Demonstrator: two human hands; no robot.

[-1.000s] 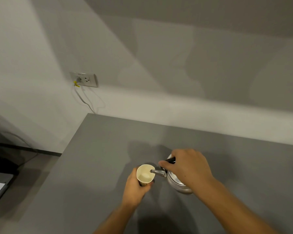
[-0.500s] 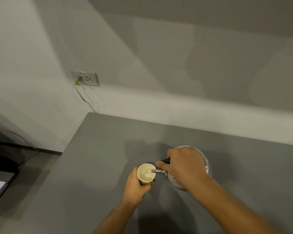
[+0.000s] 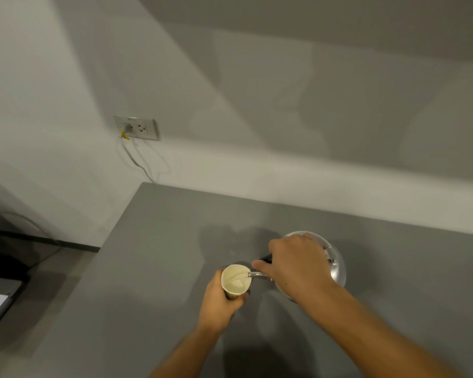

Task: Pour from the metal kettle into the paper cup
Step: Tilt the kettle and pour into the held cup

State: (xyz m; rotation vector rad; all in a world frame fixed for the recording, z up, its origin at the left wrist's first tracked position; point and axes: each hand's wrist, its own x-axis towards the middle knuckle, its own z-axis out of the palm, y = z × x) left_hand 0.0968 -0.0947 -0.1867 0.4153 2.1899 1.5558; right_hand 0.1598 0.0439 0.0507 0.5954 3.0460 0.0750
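Observation:
A paper cup (image 3: 235,281) with a pale inside is held tilted just above the grey table (image 3: 153,255), and my left hand (image 3: 219,304) is wrapped around its lower part. The metal kettle (image 3: 335,264) is tipped steeply toward the cup, its rounded body raised behind my right hand (image 3: 295,264), which grips its black handle. The kettle's thin spout (image 3: 258,275) reaches over the cup's right rim. A pale patch lies inside the cup; I cannot tell whether liquid is flowing. Most of the kettle is hidden by my right hand.
The table's left edge (image 3: 115,230) runs diagonally toward the wall. A wall socket (image 3: 137,128) with a plugged cable (image 3: 133,159) sits above the table's far-left corner. Dark furniture (image 3: 0,268) stands lower left.
The kettle has tipped further toward the cup, so more of its rounded body now shows behind my right hand. The cup and my left hand stay where they were.

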